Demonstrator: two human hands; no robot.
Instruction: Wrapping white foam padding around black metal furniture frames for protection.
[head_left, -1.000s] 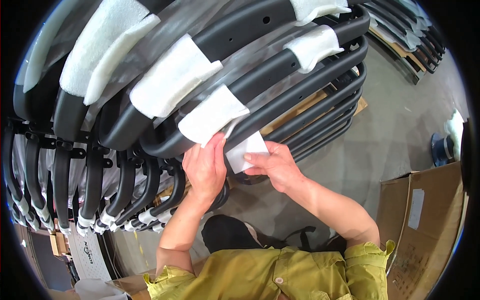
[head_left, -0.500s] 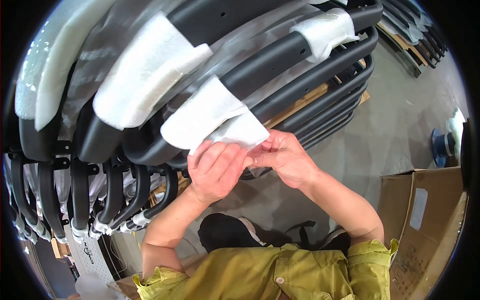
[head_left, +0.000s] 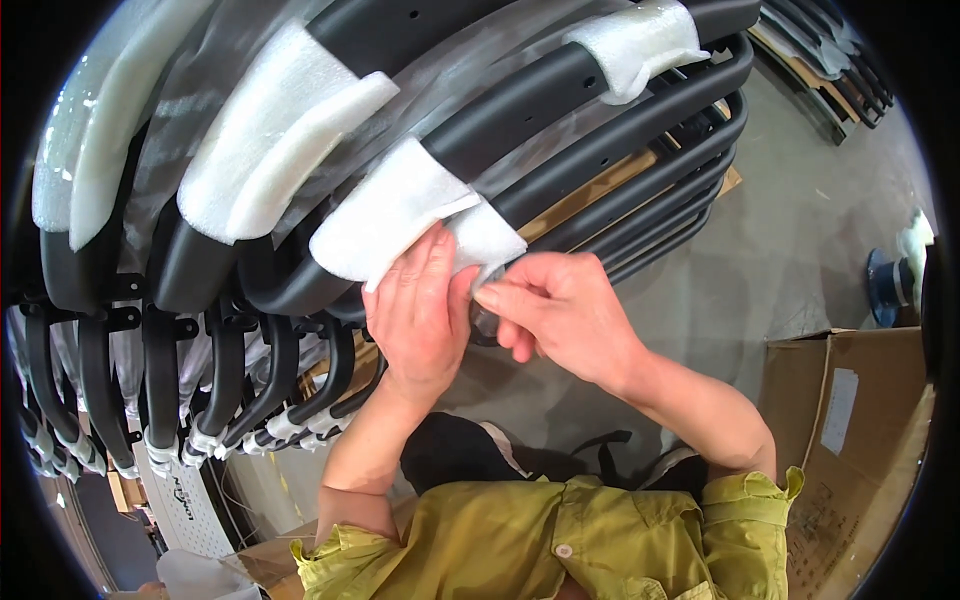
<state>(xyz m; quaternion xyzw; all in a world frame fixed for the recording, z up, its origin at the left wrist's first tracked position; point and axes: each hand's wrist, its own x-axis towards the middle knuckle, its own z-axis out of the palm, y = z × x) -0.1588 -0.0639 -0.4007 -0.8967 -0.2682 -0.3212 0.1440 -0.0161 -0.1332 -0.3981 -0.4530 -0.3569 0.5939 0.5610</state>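
Both hands (head_left: 480,310) around white foam wrap (head_left: 400,215).

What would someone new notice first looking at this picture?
Probably the stack of curved black frames fanning across the top, several wrapped in white foam pads. At centre, the left hand presses a foam pad around one frame while the right hand pinches its edge. A cardboard box stands lower right.

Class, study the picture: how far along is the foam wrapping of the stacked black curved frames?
Done: several upper frames carry white foam sheet wraps. In hand: the left hand presses the white foam pad around the nearest black curved metal frame, while the right hand pinches its loose end. Left: lower black frames behind show no foam here.
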